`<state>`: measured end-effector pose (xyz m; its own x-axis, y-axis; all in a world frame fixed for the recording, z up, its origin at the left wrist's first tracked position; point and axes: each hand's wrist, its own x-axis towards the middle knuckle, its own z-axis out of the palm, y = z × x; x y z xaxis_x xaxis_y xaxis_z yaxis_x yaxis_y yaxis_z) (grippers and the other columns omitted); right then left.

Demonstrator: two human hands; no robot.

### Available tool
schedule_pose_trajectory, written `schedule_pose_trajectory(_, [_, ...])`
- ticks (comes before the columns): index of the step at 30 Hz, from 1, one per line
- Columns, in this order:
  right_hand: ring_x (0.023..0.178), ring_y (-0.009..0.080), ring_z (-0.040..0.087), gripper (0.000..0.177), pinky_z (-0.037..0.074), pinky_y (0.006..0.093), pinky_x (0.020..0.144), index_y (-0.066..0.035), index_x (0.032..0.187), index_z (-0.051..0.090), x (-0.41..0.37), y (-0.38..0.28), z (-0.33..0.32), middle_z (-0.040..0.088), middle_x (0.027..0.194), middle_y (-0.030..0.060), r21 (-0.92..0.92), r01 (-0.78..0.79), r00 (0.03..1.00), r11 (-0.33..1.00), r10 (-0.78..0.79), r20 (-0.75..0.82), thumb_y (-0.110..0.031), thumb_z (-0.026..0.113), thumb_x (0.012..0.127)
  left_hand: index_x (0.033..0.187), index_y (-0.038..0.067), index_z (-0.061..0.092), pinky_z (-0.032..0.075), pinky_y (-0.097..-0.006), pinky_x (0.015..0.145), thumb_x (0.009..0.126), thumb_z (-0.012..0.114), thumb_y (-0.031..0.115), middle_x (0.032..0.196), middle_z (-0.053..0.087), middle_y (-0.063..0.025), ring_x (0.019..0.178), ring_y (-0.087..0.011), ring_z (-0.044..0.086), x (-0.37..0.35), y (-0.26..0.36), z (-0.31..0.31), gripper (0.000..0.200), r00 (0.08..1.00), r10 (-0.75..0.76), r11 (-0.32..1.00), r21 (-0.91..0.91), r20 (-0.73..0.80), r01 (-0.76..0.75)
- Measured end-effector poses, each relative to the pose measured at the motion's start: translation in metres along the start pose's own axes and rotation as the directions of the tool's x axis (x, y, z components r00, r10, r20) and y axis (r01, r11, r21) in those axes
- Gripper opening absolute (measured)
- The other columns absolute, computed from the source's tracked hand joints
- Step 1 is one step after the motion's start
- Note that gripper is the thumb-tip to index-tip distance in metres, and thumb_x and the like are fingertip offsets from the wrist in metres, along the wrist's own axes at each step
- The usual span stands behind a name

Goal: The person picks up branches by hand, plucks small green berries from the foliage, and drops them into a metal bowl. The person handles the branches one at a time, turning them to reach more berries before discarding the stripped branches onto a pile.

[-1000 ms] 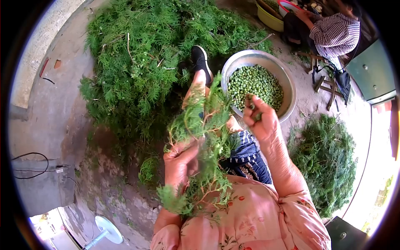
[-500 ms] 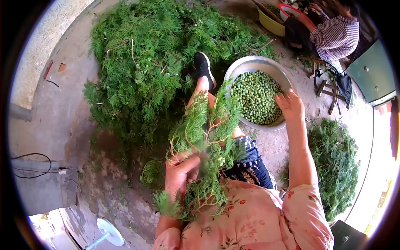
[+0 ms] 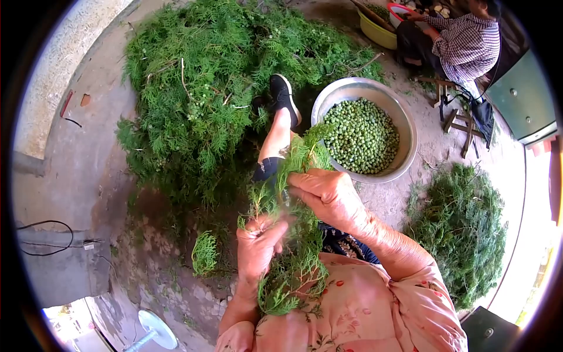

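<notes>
A leafy green branch [image 3: 302, 234] lies across my lap, its lower part against my pink shirt. My left hand [image 3: 258, 243] is closed round its stem, with some blur at the fingertips. Over the upper part of the branch, my right hand [image 3: 328, 193] is pinched at the foliage; whatever is between its fingertips is too small to make out. Just beyond my right hand stands a metal basin [image 3: 409, 126] holding many small round green cones [image 3: 363, 135].
A large heap of cut branches [image 3: 193, 88] spreads at the upper left, a smaller pile [image 3: 463, 229] at the right. A person in a checked shirt [image 3: 469, 47] sits at the upper right by a yellow tub [image 3: 377, 32] and wooden stool [image 3: 463, 126]. A fan [image 3: 157, 330] stands lower left.
My right hand has moved from the basin's rim down and left to the branch, and its fingers have closed. My left hand still holds the branch. The seated person's arms have shifted.
</notes>
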<state>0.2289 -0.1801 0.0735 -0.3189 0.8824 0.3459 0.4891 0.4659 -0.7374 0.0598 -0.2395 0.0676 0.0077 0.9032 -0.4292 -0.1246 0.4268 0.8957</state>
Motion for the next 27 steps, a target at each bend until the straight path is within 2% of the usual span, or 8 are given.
schedule_pose_trajectory(3, [0.06,0.0289,0.059,0.009,0.046,0.0348,0.051,-0.005,0.082,0.058,-0.001,-0.004,-0.005,0.055,0.064,0.0103,-0.223,0.073,0.988,0.972,-0.04,0.149,-0.004,0.062,0.074,0.102,-0.001,0.063,0.035,-0.0182,0.042,0.08,0.059,0.001,0.086,0.067,-0.0066,0.046,-0.0035,0.042,-0.001,0.0,0.001,0.023,1.0,0.012,1.0,0.022,-0.009,-0.012])
schedule_pose_trajectory(6, [0.058,0.031,0.058,0.009,0.045,0.0364,0.049,-0.007,0.077,0.056,-0.004,-0.001,0.005,0.053,0.062,0.0102,-0.326,0.044,0.996,0.944,-0.016,0.089,-0.007,0.063,0.072,0.102,-0.001,0.063,0.036,-0.0186,0.041,0.079,0.061,0.001,0.084,0.067,-0.0064,0.047,-0.0036,0.044,-0.001,-0.004,0.0,0.023,1.0,0.031,0.998,0.047,-0.004,-0.031])
schedule_pose_trajectory(9, [0.053,0.0221,0.057,0.011,0.044,0.0323,0.047,-0.006,0.079,0.056,-0.004,0.003,0.01,0.053,0.061,0.0085,-0.209,0.068,0.997,0.976,-0.074,-0.023,-0.006,0.065,0.072,0.1,0.0,0.064,0.037,-0.0186,0.04,0.077,0.065,0.001,0.081,0.067,-0.0066,0.047,-0.0041,0.047,-0.001,-0.005,0.001,0.023,0.999,0.045,0.998,0.04,-0.018,-0.044])
schedule_pose_trajectory(11, [0.052,0.0139,0.053,0.013,0.042,0.0294,0.047,-0.005,0.08,0.056,-0.005,-0.001,0.009,0.054,0.061,0.0049,0.107,-0.151,0.987,0.983,0.157,-0.044,-0.004,0.066,0.072,0.099,0.0,0.065,0.037,-0.0184,0.04,0.076,0.066,0.001,0.079,0.067,-0.007,0.047,-0.0047,0.048,-0.002,-0.006,0.0,0.024,0.999,0.027,0.999,0.019,-0.026,-0.026])
schedule_pose_trajectory(13, [0.056,0.0024,0.045,0.017,0.038,0.0217,0.047,-0.004,0.082,0.055,-0.005,0.0,0.009,0.054,0.062,-0.0016,0.433,-0.333,0.929,0.837,0.37,-0.001,-0.001,0.07,0.072,0.098,0.0,0.065,0.037,-0.0182,0.04,0.075,0.068,0.002,0.077,0.066,-0.0076,0.045,-0.0054,0.048,-0.002,-0.007,-0.003,0.024,1.0,-0.015,1.0,-0.004,-0.024,0.015])
schedule_pose_trajectory(17, [0.051,0.0021,0.046,0.016,0.035,0.0167,0.043,-0.005,0.083,0.055,-0.001,0.001,0.01,0.056,0.064,-0.0012,0.785,-0.316,0.892,0.533,0.45,0.054,-0.004,0.069,0.076,0.096,-0.003,0.064,0.037,-0.0194,0.038,0.074,0.07,0.005,0.075,0.066,-0.0093,0.042,-0.0073,0.049,0.001,-0.005,-0.004,0.024,0.999,-0.035,0.999,-0.039,-0.036,0.034])
schedule_pose_trajectory(26, [0.043,0.0094,0.04,0.015,0.031,0.0228,0.041,-0.008,0.079,0.054,-0.002,0.013,0.005,0.048,0.058,0.0001,0.965,-0.263,0.792,-0.016,0.568,0.225,-0.02,0.061,0.085,0.095,-0.002,0.064,0.035,-0.0193,0.037,0.074,0.07,0.005,0.065,0.063,-0.0074,0.041,-0.0077,0.049,0.002,-0.002,-0.007,0.022,0.998,-0.042,0.999,-0.019,-0.045,0.041])
schedule_pose_trajectory(27, [0.044,0.0108,0.039,0.017,0.032,0.0237,0.041,-0.008,0.078,0.052,0.0,0.016,0.001,0.048,0.06,0.0009,0.973,-0.228,0.818,0.022,0.546,0.179,-0.022,0.058,0.087,0.095,-0.002,0.064,0.033,-0.0196,0.035,0.074,0.071,0.006,0.063,0.061,-0.0068,0.039,-0.0079,0.049,0.004,-0.002,-0.008,0.023,0.994,-0.089,0.994,-0.063,-0.07,0.084])
